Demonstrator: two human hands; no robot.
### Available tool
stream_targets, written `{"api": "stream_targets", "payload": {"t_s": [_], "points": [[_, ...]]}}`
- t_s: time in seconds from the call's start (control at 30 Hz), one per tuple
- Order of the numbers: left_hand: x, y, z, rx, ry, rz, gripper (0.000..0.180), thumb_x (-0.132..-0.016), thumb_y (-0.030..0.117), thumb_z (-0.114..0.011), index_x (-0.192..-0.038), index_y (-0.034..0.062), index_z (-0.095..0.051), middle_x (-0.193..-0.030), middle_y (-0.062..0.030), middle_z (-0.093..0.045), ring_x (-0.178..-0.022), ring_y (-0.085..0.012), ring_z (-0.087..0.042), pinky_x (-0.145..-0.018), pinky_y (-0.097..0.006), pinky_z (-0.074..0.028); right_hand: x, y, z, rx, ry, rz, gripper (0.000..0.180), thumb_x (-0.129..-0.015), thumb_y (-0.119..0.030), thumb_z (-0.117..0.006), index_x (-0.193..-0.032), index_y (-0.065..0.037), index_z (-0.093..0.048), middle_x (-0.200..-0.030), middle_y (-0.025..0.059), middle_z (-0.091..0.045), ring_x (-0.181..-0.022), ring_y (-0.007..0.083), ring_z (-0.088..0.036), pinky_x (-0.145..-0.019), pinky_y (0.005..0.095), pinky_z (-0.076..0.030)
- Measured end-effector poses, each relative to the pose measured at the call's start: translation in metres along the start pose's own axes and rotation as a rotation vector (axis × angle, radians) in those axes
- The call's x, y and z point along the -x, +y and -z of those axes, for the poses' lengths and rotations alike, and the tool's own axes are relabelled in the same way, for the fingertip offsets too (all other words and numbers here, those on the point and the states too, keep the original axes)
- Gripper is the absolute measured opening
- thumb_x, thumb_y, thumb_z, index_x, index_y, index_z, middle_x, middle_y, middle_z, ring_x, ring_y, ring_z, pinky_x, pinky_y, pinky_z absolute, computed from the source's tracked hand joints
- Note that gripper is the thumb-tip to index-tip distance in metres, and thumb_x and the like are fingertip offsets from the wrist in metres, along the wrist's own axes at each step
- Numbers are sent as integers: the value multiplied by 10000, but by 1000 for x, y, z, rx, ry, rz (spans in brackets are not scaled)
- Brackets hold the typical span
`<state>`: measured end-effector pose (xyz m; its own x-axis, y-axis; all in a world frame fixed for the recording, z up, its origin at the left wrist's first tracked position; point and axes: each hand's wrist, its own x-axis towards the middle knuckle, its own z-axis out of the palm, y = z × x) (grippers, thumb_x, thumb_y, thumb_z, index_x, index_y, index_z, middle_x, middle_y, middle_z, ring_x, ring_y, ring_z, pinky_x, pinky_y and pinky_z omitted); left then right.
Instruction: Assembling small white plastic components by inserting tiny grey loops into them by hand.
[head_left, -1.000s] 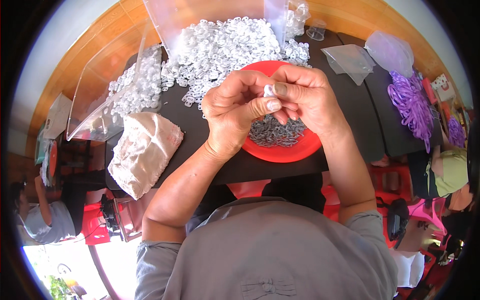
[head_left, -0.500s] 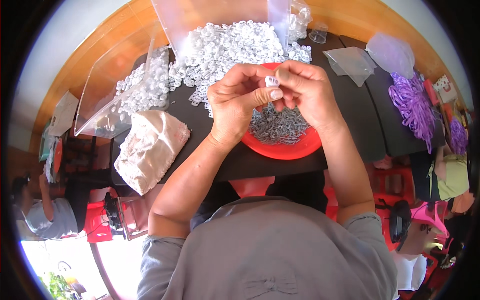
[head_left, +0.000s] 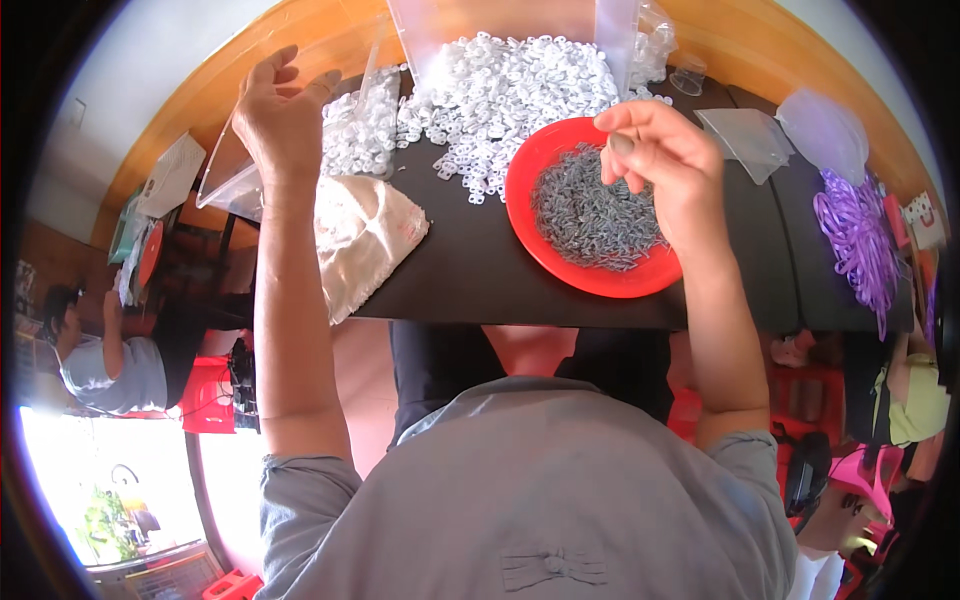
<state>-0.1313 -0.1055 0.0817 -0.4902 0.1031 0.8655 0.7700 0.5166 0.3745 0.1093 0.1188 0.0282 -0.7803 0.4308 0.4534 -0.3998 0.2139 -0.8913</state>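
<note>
My left hand [head_left: 280, 120] is raised over the clear plastic bin [head_left: 235, 190] at the left. Its fingers are apart with nothing seen in them. Over the right side of the red bowl [head_left: 525, 225] hovers my right hand [head_left: 675, 165], fingers curled and thumb close to the index finger; whatever it may pinch cannot be made out. Many small grey pin-like pieces [head_left: 590, 215] fill the bowl. Behind it, small white plastic pieces with holes [head_left: 520, 85] spill from a translucent box [head_left: 615, 40] onto the table. More white pieces [head_left: 360, 135] lie in the bin.
A cream cloth bag [head_left: 365, 235] lies by my left forearm on the dark table [head_left: 460, 260]. Flat plastic bags [head_left: 750, 140], a clear cup [head_left: 688, 75] and a purple ribbon bundle [head_left: 855, 235] are at the right. Another person [head_left: 110, 370] sits far left.
My hands have separated. The left moved far left to the bin, and the white piece held between my fingers is no longer seen. The right stays over the bowl; the view has shifted slightly.
</note>
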Motion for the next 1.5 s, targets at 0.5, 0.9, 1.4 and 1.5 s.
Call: {"api": "stream_targets", "payload": {"t_s": [0.5,0.9,1.4,1.5], "points": [[110,41,-97,-97,-795,-50,373,-765,278,-726,-1080,82,-689,-1091,-153,-640,-1001,-352,-625,-864,-420,-502,6,-162,-27,80,-1293,695,377,-833,-135,-693,-1159,46,-636,-717,67,-595,-515,215,-503,-434,248,-381],[119,24,-108,163,-744,29,168,-766,189,-710,-814,32,-674,-848,-108,-677,-796,-298,-649,-713,-393,-507,-30,20,6,1041,-533,189,182,-775,-100,-680,-938,-28,-643,-723,88,-618,-633,186,-608,-603,305,-448],[111,28,-95,354,-815,199,138,-775,135,-724,-849,21,-701,-773,-57,-644,-722,-131,-573,-696,-285,-471,-22,36,-3,953,-547,256,58,-778,-56,-650,-813,-43,-606,-745,75,-590,-629,241,-578,-614,349,-448],[114,29,-96,299,-766,118,113,-765,103,-727,-839,21,-700,-787,-54,-643,-732,-117,-564,-698,-279,-470,-24,47,2,1046,-574,345,74,-780,-59,-649,-815,-33,-590,-748,76,-593,-630,249,-573,-608,355,-442]]}}
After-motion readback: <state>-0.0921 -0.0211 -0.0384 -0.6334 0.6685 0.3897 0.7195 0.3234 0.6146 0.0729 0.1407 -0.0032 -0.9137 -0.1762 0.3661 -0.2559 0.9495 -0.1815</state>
